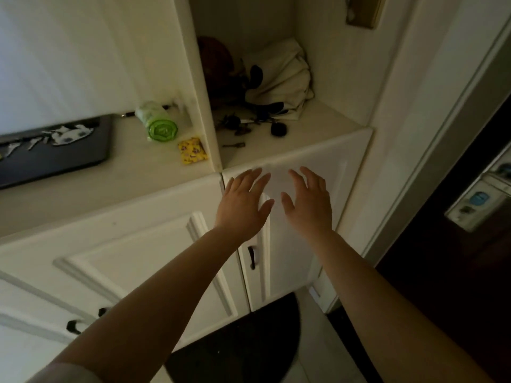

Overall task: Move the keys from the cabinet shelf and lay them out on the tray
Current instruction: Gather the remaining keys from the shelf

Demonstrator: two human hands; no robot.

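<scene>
Several dark keys (240,125) lie in a cluster on the white cabinet shelf (318,131), with a round black fob (278,129) to their right and a single small key (234,145) nearer the front edge. A dark tray (55,158) with cat stickers sits on the counter at the left. My left hand (243,201) and my right hand (307,201) hover side by side in front of the cabinet door below the shelf, fingers spread, holding nothing.
A cream cloth bag (279,76) and a dark reddish round object (215,59) fill the back of the shelf. A green bag roll (157,124) and a yellow packet (192,150) lie on the counter. A dark door with a lock (475,205) stands at the right.
</scene>
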